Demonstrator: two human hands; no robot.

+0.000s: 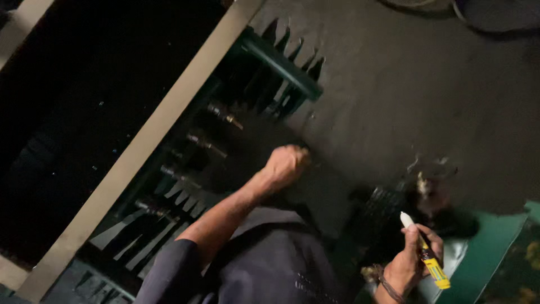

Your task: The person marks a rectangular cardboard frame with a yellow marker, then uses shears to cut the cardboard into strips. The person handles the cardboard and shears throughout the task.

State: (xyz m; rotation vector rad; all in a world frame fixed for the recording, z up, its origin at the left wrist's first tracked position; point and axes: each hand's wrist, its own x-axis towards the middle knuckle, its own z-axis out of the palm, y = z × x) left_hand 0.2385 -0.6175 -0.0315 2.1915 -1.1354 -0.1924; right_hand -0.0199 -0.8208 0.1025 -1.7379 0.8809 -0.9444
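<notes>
**Marker held ready beside the finned unit**

The yellow paint marker (428, 260) sits in the right hand (409, 263), fingers wrapped around its barrel and thumb pressing it, with the white tip pointing up and away from the palm. Its tip touches nothing; the nearest surface is the green sheet-metal panel (495, 247), just beyond the knuckles. The left hand (287, 164) is stretched well ahead of the marker, curled into a closed fist against the dark top of the green finned unit (281, 73). In this dim light I cannot tell whether it clasps something small or merely presses down.

To the side of that fist a row of metal studs (208, 145) stands along the unit, beside a pale beam (140, 152).

The step in hand looks like steadying or checking, with marking not yet begun; a mark would call for bringing the tip to a surface.
</notes>
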